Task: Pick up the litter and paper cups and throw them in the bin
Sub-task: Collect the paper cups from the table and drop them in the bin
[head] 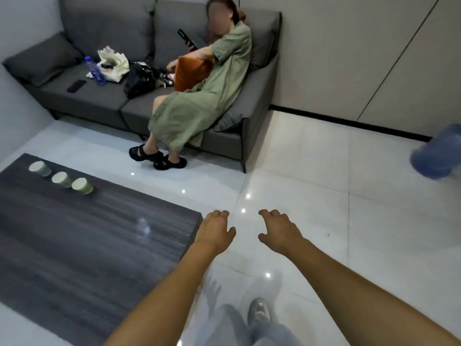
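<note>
left hand (216, 229) and right hand (279, 229): loosely curled, empty. risk: reaching across coffee table (99, 233) may topple paper cups (61, 179).

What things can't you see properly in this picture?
- Bin: nowhere in the head view, so its place is unknown.
- Paper cups: seen from the side, their insides are hidden.
- Blue water jug: blurred and cut off by the right edge.
- Black bag on the sofa: contents hidden.

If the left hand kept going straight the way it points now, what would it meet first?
Probably nothing soon: the left hand points over bare floor past the table corner, towards the sofa. Depth is unclear.
</note>
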A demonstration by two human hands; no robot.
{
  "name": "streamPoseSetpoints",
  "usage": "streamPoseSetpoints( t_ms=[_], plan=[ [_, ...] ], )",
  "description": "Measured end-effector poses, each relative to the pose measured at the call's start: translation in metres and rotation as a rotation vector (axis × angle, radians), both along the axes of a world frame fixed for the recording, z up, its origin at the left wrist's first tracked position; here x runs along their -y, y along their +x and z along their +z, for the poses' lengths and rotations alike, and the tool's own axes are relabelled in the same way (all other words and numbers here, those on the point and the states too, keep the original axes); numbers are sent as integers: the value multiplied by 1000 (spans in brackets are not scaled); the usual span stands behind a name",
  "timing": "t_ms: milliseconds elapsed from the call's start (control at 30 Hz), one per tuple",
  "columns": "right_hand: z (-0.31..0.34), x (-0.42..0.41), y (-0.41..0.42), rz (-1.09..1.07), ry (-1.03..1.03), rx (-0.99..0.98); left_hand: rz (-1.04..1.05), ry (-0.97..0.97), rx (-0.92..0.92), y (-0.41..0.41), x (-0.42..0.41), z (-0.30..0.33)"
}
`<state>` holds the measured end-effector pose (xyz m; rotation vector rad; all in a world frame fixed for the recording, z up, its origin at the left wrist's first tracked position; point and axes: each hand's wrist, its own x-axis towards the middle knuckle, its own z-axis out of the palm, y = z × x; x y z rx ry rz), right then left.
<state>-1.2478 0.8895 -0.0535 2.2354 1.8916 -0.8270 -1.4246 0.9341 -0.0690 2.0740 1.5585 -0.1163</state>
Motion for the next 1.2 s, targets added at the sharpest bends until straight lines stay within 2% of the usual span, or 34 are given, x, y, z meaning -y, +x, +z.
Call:
streamPoseSetpoints(
  t_ms=[167, 433, 733, 1200],
  plan=[
    [3, -104, -6, 155, -13, 5, 148, -26, 12, -8, -72, -1],
    [-2, -283, -59, 327, -11, -15, 335, -35, -22, -60, -218, -8],
    [11, -431, -123, 531, -33, -18, 504, -46, -28, -120, -326, -1],
    [6, -657, -247, 931, -68, -25, 948, -56, 3, -209, -489, -13]
  ],
)
